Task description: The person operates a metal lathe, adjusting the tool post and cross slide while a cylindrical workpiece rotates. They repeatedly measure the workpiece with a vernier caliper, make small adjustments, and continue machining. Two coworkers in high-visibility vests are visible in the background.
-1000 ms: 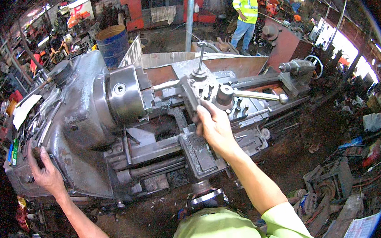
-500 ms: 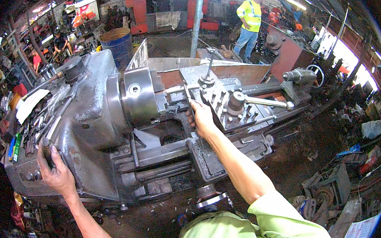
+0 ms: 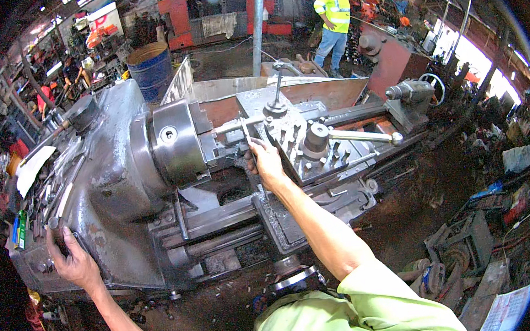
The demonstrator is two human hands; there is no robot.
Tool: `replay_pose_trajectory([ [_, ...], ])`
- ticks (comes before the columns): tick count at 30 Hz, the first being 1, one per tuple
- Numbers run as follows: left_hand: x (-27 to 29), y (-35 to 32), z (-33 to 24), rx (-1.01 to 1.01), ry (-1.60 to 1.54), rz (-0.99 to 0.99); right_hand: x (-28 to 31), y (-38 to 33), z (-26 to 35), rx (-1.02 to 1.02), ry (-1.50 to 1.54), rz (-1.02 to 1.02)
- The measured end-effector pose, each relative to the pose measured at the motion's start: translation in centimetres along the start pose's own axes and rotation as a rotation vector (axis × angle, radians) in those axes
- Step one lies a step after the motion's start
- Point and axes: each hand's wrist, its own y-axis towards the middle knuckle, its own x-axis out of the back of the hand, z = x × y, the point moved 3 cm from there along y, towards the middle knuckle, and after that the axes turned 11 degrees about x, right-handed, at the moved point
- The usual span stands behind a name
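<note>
A metal lathe stretches before me, its steel chuck [image 3: 178, 141] at the left of the bed. My left hand [image 3: 77, 265] is closed around a dark lever with a round end [image 3: 54, 223] at the front of the headstock [image 3: 111, 172]. Between the fingers of my right hand [image 3: 266, 163] is a thin metal strip [image 3: 245, 130], held upright beside the tool post [image 3: 316, 141]. A slim metal bar [image 3: 230, 127] lies between the chuck and the strip. My right fingertips are partly hidden.
Loose tools and a white sheet [image 3: 35, 170] lie on the headstock. At the right end of the bed is the tailstock [image 3: 411, 91]. Behind the lathe stand a blue drum [image 3: 151, 71], a post [image 3: 259, 27] and a person [image 3: 332, 21] in a yellow jacket. Scrap parts [image 3: 458, 252] sit at right.
The whole view has swung, so the lathe appears further left and its headstock lower. Both hands keep their places on the lever and the metal strip.
</note>
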Motion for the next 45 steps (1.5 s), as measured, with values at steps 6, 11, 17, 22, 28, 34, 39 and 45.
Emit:
replay_pose_trajectory([
  [6, -0.1, -0.1, 0.3, -0.014, -0.058, -0.001, 0.2, 0.1, -0.2, 0.020, 0.000, 0.026],
  [11, 0.0, -0.1, 0.4, 0.006, -0.005, -0.011, 0.2, 0.3, -0.5, 0.015, 0.039, 0.033],
  [17, -0.1, -0.1, 0.5, -0.005, -0.011, -0.021, -0.1, 0.4, -0.8, 0.016, 0.024, 0.028],
  [22, -0.1, 0.0, 0.4, -0.018, 0.000, -0.021, 0.0, 0.6, -1.1, 0.000, 0.015, -0.003],
  [28, -0.1, -0.1, 0.7, 0.019, -0.028, -0.005, 0.0, 0.4, -1.1, 0.020, 0.032, -0.011],
  [34, -0.2, -0.1, 0.7, 0.034, -0.048, 0.003, 0.0, 0.3, -1.0, 0.013, 0.087, -0.003],
  [39, 0.0, -0.2, 0.5, 0.035, -0.022, -0.001, 0.0, 0.4, -1.1, 0.013, 0.107, -0.008],
  [45, -0.1, 0.0, 0.6, 0.036, -0.052, -0.004, 0.1, 0.6, -1.2, 0.013, 0.087, -0.013],
])
